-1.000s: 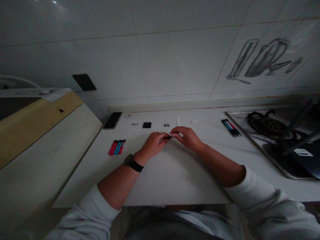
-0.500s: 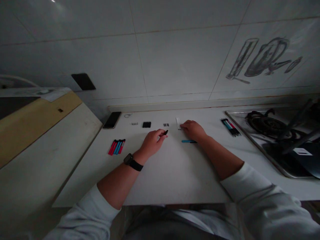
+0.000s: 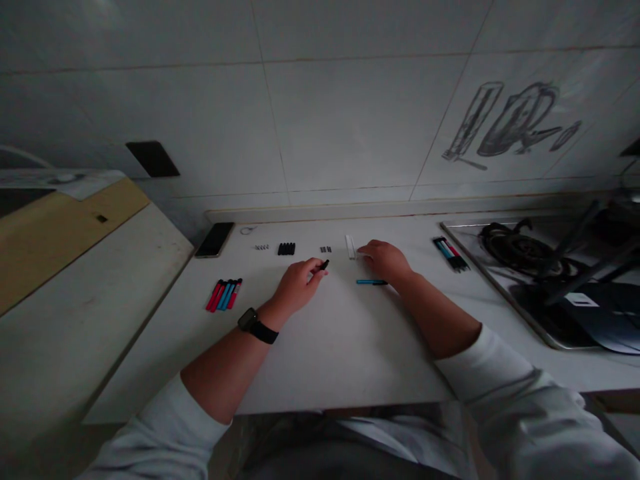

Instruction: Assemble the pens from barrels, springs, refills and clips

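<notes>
L hand [image 3: 295, 285] pinches a small black pen part [image 3: 324, 265] just over the white counter [image 3: 340, 347].
Thumb & forefinger are closed on the part's near end. It's short, dark and stick-like, w/ the free tip angled up and to the right. It sits mid-counter, in front of a row of tiny dark bits [image 3: 325, 249]. R hand [image 3: 384, 259] lies knuckles-up, fingers curled beside a white strip [image 3: 350, 247]; can't tell if it grips anything. A thin blue pen piece [image 3: 371, 282] lies flat just by that wrist. Further left: a cluster of black caps [image 3: 286, 249], red & blue pens [image 3: 223, 295] and a phone [image 3: 215, 239]. To the right, more pens [image 3: 451, 254] lie near the stove [image 3: 530, 293]. A black watch [image 3: 255, 325] is on the L wrist.
</notes>
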Demonstrator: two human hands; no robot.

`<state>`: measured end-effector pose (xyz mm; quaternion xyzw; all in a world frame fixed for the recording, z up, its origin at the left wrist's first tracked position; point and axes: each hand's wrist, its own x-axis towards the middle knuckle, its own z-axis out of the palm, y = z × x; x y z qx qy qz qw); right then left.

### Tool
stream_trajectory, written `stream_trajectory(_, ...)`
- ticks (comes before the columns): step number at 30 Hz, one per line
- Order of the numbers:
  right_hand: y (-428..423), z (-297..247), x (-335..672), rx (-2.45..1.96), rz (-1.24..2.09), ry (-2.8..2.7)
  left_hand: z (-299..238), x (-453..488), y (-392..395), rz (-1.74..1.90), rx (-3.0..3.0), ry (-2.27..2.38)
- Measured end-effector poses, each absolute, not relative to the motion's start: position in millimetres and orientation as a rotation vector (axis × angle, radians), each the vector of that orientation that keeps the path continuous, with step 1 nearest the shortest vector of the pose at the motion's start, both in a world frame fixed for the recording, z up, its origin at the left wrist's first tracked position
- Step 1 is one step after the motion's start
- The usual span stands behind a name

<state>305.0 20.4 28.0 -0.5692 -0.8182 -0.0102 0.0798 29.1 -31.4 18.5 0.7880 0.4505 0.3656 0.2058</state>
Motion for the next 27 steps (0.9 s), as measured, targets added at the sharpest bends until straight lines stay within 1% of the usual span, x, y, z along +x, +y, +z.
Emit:
stream_trajectory(7, 21.1, 26.6, 305.3, -1.633, -0.03, -2.564, 17.2, 27.7, -30.0, 1.003, 2.197, 1.259)
stream_trajectory(14, 23.4, 28.1, 310.4, -1.622, -0.033, -2.563, 15.7, 27.2, -28.9, 0.987, 2.24, 1.272)
stream_trajectory(23, 10.8, 35.1, 297.9, -1.37, 0.024, -2.733, 17.0, 26.3, -29.3, 0.97, 2.247, 1.309)
stream_trajectory(27, 5.0, 37.4, 292.8, -1.332, 0.047, -2.734, 17.0, 26.1, -29.4, 0.958, 2.259, 1.316)
